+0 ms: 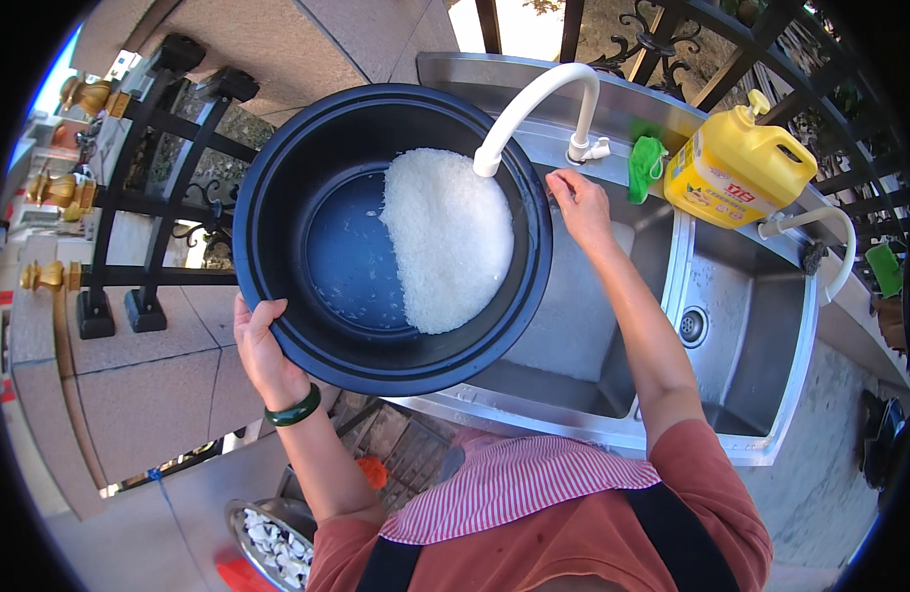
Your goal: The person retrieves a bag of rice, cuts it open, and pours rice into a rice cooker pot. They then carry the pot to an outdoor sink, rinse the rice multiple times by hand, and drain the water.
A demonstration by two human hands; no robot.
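Note:
A large round black tub (285, 185) rests over the left part of a stainless steel double sink (573, 422). Wet white rice grains (447, 244) lie heaped on its right side, with a few scattered over the dark bottom. My left hand (266, 355), with a dark green bangle on the wrist, grips the tub's lower left rim, thumb on top. My right hand (581, 207) is just right of the tub, below the base of the white faucet (544, 85), with fingertips close together; whether they hold anything is hard to tell. The faucet's spout hangs over the rice.
A yellow detergent jug (744, 166) and a green scrubbing cloth (645, 166) stand at the sink's back edge. A second white faucet (832, 214) is over the right basin. Black metal railings (166, 200) rise left and behind. A metal bowl of pale pieces (277, 547) sits low at left.

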